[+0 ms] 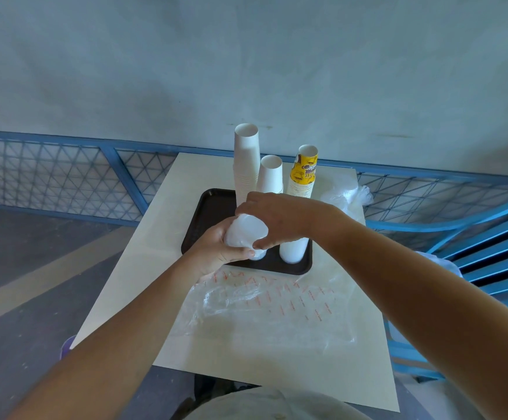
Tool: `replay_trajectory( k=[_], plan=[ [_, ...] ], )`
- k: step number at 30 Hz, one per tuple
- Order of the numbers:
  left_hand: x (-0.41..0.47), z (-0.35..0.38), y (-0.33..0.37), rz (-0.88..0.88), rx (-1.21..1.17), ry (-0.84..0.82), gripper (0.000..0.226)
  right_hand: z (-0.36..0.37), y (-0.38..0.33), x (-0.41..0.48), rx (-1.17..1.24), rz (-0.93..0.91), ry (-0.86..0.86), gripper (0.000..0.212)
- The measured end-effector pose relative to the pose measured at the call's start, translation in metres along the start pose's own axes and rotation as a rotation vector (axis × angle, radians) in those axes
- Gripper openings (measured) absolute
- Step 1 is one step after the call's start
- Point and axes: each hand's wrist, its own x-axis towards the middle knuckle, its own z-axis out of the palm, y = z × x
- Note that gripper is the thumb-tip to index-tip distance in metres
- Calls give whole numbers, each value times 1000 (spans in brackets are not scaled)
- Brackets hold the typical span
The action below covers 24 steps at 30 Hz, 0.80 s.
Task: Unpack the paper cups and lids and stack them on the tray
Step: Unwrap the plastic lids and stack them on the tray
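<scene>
Stack of lids [246, 233], white and slightly translucent, or so I take it; I can't tell if film is still round it. It sits low over the near edge of the tray [207, 213], its bottom end at or just off the tray floor, contact not clear. The spot makes sense: it is the free space in front of the cups, so the lids go down without knocking them. Left hand [216, 253] grips from the near-left side, fingers wrapped under and around, thumb lying along the front. Right hand [280, 218] comes over the top, wrist arched, fingers draped on the far side and thumb pinching in at the lower right. I read the two-handed clamp as keeping a loose column from fanning out. Both forearms reach in from the near side and converge. Behind, on the tray: tall white cup stack [246, 159], shorter white cup stack [271, 174], yellow-printed cup stack [302, 177], all upright. Empty red-printed plastic sleeve [262, 304] lies flat on the table [143, 268], just beside the tray; crumpled clear bag [345, 192] at the far right. Blue chair [489, 237] to the right.
</scene>
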Motion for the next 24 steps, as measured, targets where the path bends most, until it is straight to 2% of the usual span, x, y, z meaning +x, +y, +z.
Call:
replay_trajectory(
  k=[8, 13, 24],
  plan=[
    [-1, -3, -3, 16, 12, 6, 76, 2, 1, 14, 13, 26, -87, 76],
    [-1, -2, -6, 33, 112, 47, 77, 6, 2, 16, 44, 52, -118, 76],
    [5, -7, 5, 105, 68, 32, 77, 9, 5, 12, 56, 39, 61, 77]
  ],
)
